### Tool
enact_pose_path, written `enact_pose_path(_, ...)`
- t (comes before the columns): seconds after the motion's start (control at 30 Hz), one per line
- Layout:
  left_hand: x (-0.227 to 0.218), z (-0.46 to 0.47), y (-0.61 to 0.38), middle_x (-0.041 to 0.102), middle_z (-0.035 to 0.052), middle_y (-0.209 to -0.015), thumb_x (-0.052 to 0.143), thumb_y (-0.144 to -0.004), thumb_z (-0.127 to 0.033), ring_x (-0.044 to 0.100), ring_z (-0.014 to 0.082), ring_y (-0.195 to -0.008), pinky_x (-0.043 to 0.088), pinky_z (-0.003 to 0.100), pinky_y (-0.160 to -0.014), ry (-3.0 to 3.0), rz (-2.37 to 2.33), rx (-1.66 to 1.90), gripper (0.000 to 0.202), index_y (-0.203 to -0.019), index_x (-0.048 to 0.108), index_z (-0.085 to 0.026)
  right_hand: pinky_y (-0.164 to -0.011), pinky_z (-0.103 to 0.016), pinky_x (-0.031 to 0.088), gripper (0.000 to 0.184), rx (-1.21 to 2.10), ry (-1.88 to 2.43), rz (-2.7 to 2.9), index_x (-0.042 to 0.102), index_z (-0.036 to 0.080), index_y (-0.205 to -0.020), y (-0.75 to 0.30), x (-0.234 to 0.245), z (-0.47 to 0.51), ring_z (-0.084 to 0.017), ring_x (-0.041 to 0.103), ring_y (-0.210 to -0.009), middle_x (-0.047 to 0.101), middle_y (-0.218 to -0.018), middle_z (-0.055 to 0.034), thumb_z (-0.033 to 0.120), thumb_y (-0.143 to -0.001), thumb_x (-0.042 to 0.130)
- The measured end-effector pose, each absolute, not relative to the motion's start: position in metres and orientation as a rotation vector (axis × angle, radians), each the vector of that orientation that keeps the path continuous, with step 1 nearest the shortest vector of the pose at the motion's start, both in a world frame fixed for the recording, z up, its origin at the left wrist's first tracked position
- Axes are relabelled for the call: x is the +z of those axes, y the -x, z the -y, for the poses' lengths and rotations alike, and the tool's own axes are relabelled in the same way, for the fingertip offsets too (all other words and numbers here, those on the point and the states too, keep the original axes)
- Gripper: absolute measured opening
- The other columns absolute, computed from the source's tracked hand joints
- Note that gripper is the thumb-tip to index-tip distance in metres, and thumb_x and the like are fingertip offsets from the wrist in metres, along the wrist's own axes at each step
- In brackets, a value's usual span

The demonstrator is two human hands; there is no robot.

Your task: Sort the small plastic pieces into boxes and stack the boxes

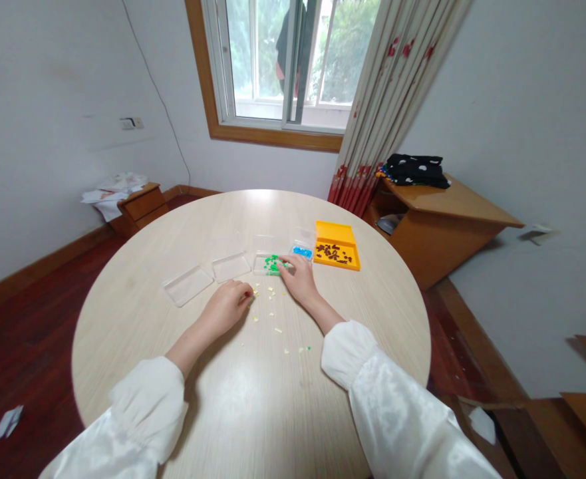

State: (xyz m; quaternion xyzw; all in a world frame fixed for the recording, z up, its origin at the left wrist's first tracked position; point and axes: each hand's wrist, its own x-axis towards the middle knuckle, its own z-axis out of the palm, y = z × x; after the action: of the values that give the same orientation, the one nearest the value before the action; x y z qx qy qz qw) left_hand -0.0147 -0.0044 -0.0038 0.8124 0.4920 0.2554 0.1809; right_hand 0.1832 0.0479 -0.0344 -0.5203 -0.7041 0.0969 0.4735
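Observation:
My left hand [227, 305] is low over the table, thumb and fingers drawn together beside some small pale yellow pieces [271, 289]; whatever the fingertips hold is too small to make out. My right hand [300, 279] reaches to the right edge of a clear box with small green pieces [271, 265], its thumb and fingers apart above them. More pale pieces and a single green piece [309, 348] are scattered nearer to me. Just beyond the right hand stands a clear box of blue pieces [302, 252], partly covered by the hand.
Two clear trays [187, 286] [231, 266] lie left of the green pieces. An open yellow case [336, 231] with dark brown pieces is at the right. The round table [253, 412] stands near a window, a curtain [372, 120] and a wooden cabinet [452, 213].

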Motion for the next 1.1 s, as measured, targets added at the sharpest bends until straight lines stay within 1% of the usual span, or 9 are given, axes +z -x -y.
enact_pose_path(0.1,0.001,0.005,0.014,0.066,0.0061,-0.081,0.051,-0.075,-0.024,0.054,0.0187,-0.071,0.041,0.03,-0.071,-2.134,-1.472,0.91,0.015,-0.081,0.063,-0.019,-0.084,-0.036,0.04,0.012,0.27,1.11,1.887,0.068,0.021,-0.089,-0.176,-0.029,-0.037,-0.019,0.058,-0.091,0.068,-0.09,-0.0051,0.022,-0.082,0.059)
enact_pose_path(0.17,0.005,0.004,0.014,0.066,0.0039,-0.079,0.051,-0.075,-0.027,0.052,0.0156,-0.064,0.04,0.028,-0.066,-1.997,-1.511,1.013,0.016,-0.084,0.062,-0.019,-0.085,-0.037,0.039,0.011,0.292,1.015,2.007,0.069,0.021,-0.089,-0.17,-0.026,-0.029,-0.019,0.058,-0.091,0.068,-0.089,-0.0046,0.022,-0.08,0.062)
enact_pose_path(0.27,0.008,0.002,0.013,0.063,0.0013,-0.073,0.053,-0.072,-0.028,0.047,0.0121,-0.054,0.037,0.025,-0.057,-1.805,-1.479,1.137,0.016,-0.082,0.061,-0.018,-0.084,-0.036,0.039,0.017,0.339,0.901,2.11,0.068,0.021,-0.094,-0.161,-0.021,-0.019,-0.018,0.058,-0.09,0.068,-0.088,-0.0045,0.027,-0.079,0.065)
enact_pose_path(0.37,0.007,0.0,0.011,0.061,0.0007,-0.071,0.058,-0.068,-0.03,0.047,0.0111,-0.055,0.036,0.023,-0.055,-1.646,-1.384,1.225,0.016,-0.077,0.059,-0.017,-0.083,-0.035,0.04,0.023,0.373,0.87,2.117,0.067,0.023,-0.1,-0.158,-0.018,-0.016,-0.018,0.058,-0.088,0.068,-0.087,-0.0042,0.033,-0.079,0.065)
enact_pose_path(0.47,0.004,-0.001,0.006,0.058,-0.0009,-0.066,0.063,-0.062,-0.033,0.047,0.0104,-0.055,0.035,0.022,-0.053,-1.51,-1.301,1.238,0.02,-0.071,0.056,-0.017,-0.083,-0.034,0.04,0.023,0.349,0.889,2.059,0.068,0.023,-0.099,-0.157,-0.017,-0.016,-0.017,0.059,-0.086,0.068,-0.084,-0.0042,0.035,-0.08,0.063)
enact_pose_path(0.63,0.002,0.001,0.0,0.057,-0.002,-0.06,0.07,-0.053,-0.038,0.048,0.0098,-0.054,0.035,0.021,-0.053,-1.343,-1.276,1.217,0.028,-0.064,0.055,-0.016,-0.079,-0.033,0.041,0.017,0.325,0.897,2.004,0.071,0.023,-0.089,-0.156,-0.017,-0.016,-0.016,0.061,-0.08,0.07,-0.078,-0.0032,0.036,-0.083,0.061)
enact_pose_path(0.73,0.003,0.002,0.0,0.057,-0.0021,-0.058,0.073,-0.052,-0.039,0.05,0.0095,-0.054,0.034,0.021,-0.053,-1.243,-1.256,1.218,0.032,-0.066,0.056,-0.016,-0.079,-0.033,0.042,0.016,0.354,0.883,2.011,0.071,0.024,-0.088,-0.155,-0.017,-0.016,-0.016,0.061,-0.079,0.07,-0.077,-0.0026,0.034,-0.084,0.059)
enact_pose_path(0.9,0.005,0.004,0.0,0.056,-0.0046,-0.053,0.077,-0.048,-0.037,0.046,0.0065,-0.048,0.031,0.019,-0.049,-1.089,-1.184,1.229,0.038,-0.069,0.055,-0.015,-0.077,-0.032,0.046,0.015,0.431,0.869,1.944,0.071,0.023,-0.084,-0.156,-0.019,-0.017,-0.016,0.062,-0.078,0.07,-0.079,-0.003,0.03,-0.084,0.057)
enact_pose_path(1.1,0.006,0.003,0.001,0.058,-0.004,-0.057,0.081,-0.044,-0.036,0.046,0.006,-0.049,0.032,0.019,-0.049,-0.944,-1.198,1.249,0.044,-0.076,0.061,-0.014,-0.078,-0.034,0.048,0.011,0.386,1.08,1.635,0.069,0.02,-0.079,-0.167,-0.026,-0.03,-0.019,0.063,-0.082,0.071,-0.081,-0.0047,0.026,-0.078,0.06)
